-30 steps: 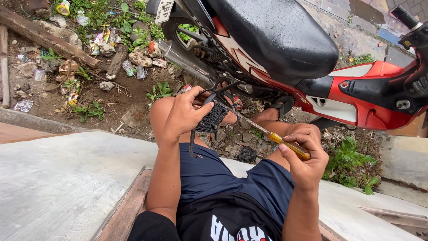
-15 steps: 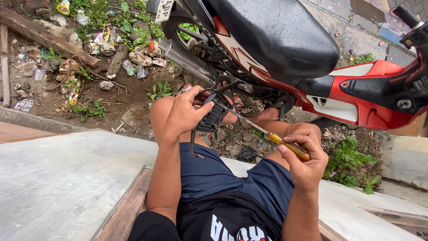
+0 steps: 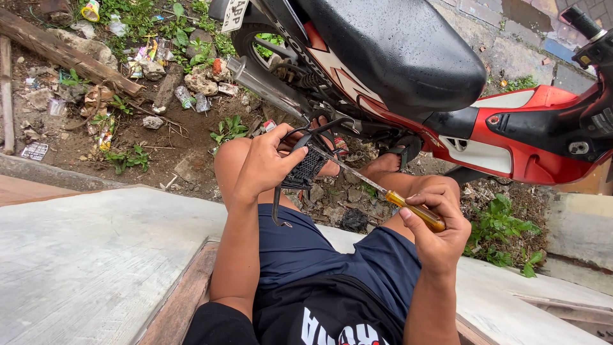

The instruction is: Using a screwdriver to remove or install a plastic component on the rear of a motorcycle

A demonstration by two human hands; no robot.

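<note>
My left hand grips a black ribbed footrest part with a bent metal bracket, held above my left knee. My right hand is closed around the yellow handle of a screwdriver. Its long metal shaft slants up to the left, and its tip rests on the black part. Right behind both hands stands a red, white and black motorcycle with a wet black seat. I sit on a concrete ledge in dark blue shorts, my sandalled feet on the ground beside the bike.
The chrome exhaust pipe and rear wheel lie just beyond my left hand. Dirt with weeds, stones and scattered litter spreads to the left, with a wooden log. A grey concrete slab is at my left, and a green plant at my right.
</note>
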